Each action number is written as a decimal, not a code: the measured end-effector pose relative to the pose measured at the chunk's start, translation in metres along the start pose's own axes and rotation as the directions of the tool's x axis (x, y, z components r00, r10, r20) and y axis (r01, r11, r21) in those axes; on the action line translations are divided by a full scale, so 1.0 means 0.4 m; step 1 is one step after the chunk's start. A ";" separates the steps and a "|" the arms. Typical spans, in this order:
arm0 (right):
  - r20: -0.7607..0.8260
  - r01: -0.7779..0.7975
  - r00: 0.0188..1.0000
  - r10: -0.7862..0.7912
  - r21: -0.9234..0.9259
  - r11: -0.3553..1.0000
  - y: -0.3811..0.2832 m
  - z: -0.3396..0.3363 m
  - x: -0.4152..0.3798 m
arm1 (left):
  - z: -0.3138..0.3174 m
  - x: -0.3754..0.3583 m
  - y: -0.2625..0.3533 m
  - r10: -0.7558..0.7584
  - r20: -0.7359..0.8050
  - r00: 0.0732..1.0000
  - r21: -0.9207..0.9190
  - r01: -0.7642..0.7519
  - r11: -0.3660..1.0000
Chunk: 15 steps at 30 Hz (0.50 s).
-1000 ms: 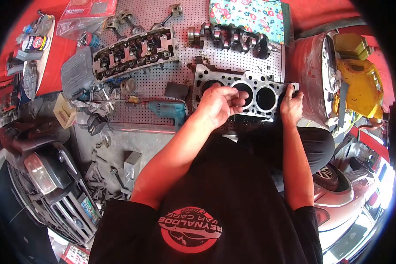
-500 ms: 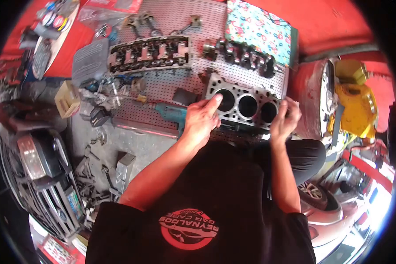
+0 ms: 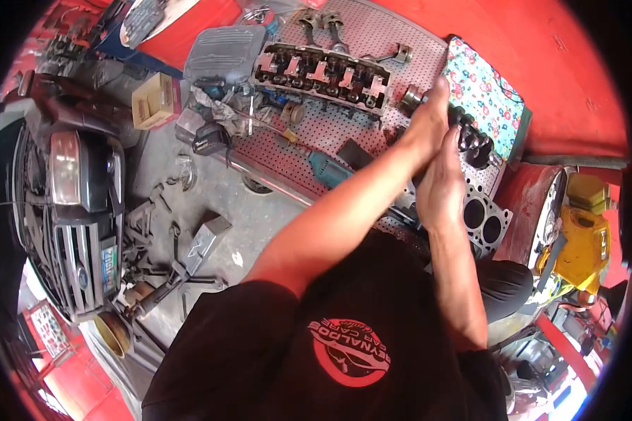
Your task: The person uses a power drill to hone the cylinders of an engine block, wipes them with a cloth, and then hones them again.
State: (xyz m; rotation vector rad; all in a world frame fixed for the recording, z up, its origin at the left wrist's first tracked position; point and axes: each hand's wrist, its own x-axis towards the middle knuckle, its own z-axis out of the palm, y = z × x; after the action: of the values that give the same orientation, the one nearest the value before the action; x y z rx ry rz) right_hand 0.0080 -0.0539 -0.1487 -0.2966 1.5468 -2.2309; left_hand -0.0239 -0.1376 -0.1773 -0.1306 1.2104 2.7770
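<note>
My left hand (image 3: 429, 126) and my right hand (image 3: 444, 188) meet palm to palm above the bench, fingers stretched out and pointing away from me. No object shows between them, though the facing palms are hidden. Below them lies an engine block (image 3: 496, 213), its left part covered by my hands and arms; two cylinder bores show at its right end. Just beyond my fingers is a crankshaft (image 3: 479, 149), partly covered by the left hand. A teal power drill (image 3: 326, 169) lies left of my left forearm.
A cylinder head (image 3: 323, 78) sits farther back on the perforated metal bench (image 3: 260, 144), with pistons on connecting rods (image 3: 336, 34) behind it. A floral-patterned covered item (image 3: 486, 91) stands back right. Left are a cardboard box (image 3: 154, 103) and a car front (image 3: 84, 238); a yellow container (image 3: 584, 242) is right.
Both hands have left the engine block's ends and come together above it, farther from my body. My view has swung left, so the bench things appear farther right.
</note>
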 end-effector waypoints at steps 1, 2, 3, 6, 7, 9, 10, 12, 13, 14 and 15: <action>0.028 -0.108 0.994 0.107 0.047 0.993 0.002 -0.019 0.017 | 0.014 0.004 0.007 0.097 -0.121 0.988 0.123 -0.082 0.989; 0.053 -0.221 0.975 0.217 0.090 0.971 0.000 -0.054 0.036 | 0.031 0.006 -0.015 0.178 -0.170 0.969 0.250 -0.132 0.959; 0.013 -0.145 0.989 0.145 0.053 0.988 -0.002 -0.086 0.052 | 0.067 0.003 -0.056 0.288 -0.166 0.943 0.418 -0.198 0.887; -0.188 -0.096 0.979 0.075 -0.105 0.990 -0.015 -0.133 0.117 | 0.153 -0.041 -0.150 0.325 -0.105 0.940 0.657 -0.180 0.732; -0.319 -0.204 0.936 0.149 -0.144 0.968 -0.022 -0.119 0.158 | 0.142 -0.044 -0.087 0.353 0.021 0.935 0.555 -0.305 0.774; -0.089 -0.291 0.954 0.288 -0.028 0.956 0.061 -0.171 0.104 | 0.044 0.014 -0.098 0.253 -0.249 0.935 0.501 -0.099 0.860; 0.094 -0.245 0.963 0.254 -0.094 0.965 0.058 -0.089 0.034 | -0.054 0.051 -0.094 0.141 -0.354 0.925 0.447 0.034 0.894; 0.266 -0.442 0.857 0.442 -0.065 0.895 0.069 -0.093 -0.081 | -0.293 0.050 -0.108 0.412 -0.439 0.798 0.572 -0.106 0.814; 0.407 -0.399 0.810 0.423 -0.147 0.905 0.042 -0.120 -0.110 | -0.366 0.005 -0.080 0.579 -0.569 0.584 0.724 0.023 0.689; 0.375 -0.334 0.854 0.361 -0.138 0.932 0.027 -0.175 -0.138 | -0.407 -0.082 0.015 0.425 -0.686 0.590 0.678 0.306 0.669; 0.241 -0.293 0.924 0.298 -0.056 0.954 0.010 -0.245 -0.167 | -0.579 -0.120 -0.024 0.560 -0.721 0.407 0.693 0.434 0.576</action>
State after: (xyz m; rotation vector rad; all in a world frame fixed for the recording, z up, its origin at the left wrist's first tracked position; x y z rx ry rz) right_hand 0.0298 0.0573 -0.1840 -0.3111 1.3787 -1.8693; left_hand 0.0332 -0.3044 -0.3355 -1.7478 2.6413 1.5877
